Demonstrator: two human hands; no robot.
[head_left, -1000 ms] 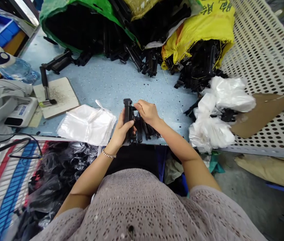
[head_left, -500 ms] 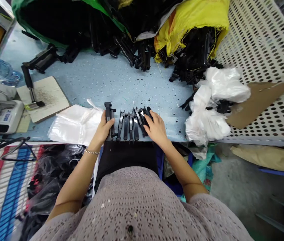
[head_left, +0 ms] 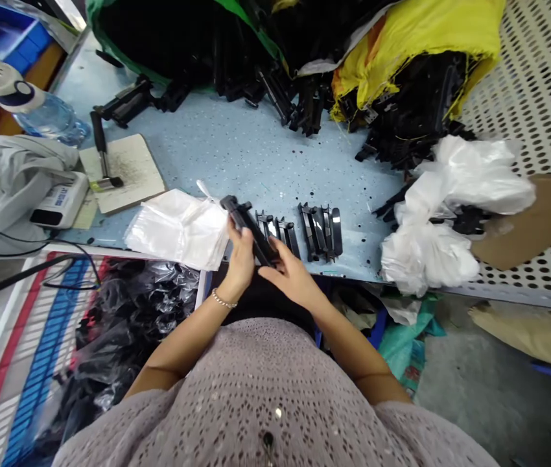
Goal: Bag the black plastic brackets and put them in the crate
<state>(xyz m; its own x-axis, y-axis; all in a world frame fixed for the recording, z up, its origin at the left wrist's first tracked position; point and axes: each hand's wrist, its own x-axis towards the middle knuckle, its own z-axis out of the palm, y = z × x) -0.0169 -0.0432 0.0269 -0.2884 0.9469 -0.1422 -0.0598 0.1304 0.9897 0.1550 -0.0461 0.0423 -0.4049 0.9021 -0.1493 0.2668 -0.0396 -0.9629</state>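
Two hands (head_left: pixel 241 258) (head_left: pixel 295 277) hold one angular black bar (head_left: pixel 247 219) beside filmy sheets (head_left: pixel 178 228)

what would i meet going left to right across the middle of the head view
White device, pale board, flat pile of white plastic, left hand, right hand, rightmost group of black parts, bunched white plastic, brown cardboard.

A pale blue, dark-speckled desk (head_left: pixel 256 152) spans the middle of the frame, its front edge running roughly level. A white panel (head_left: pixel 540 97) punched with round holes fills the upper right. Grey, concrete-looking floor (head_left: pixel 480 389) shows at the lower right, duller toward the corner. At the lower left sits a slatted surface (head_left: pixel 27 350) striped red, white and blue. Bright light shows at the upper left edge.
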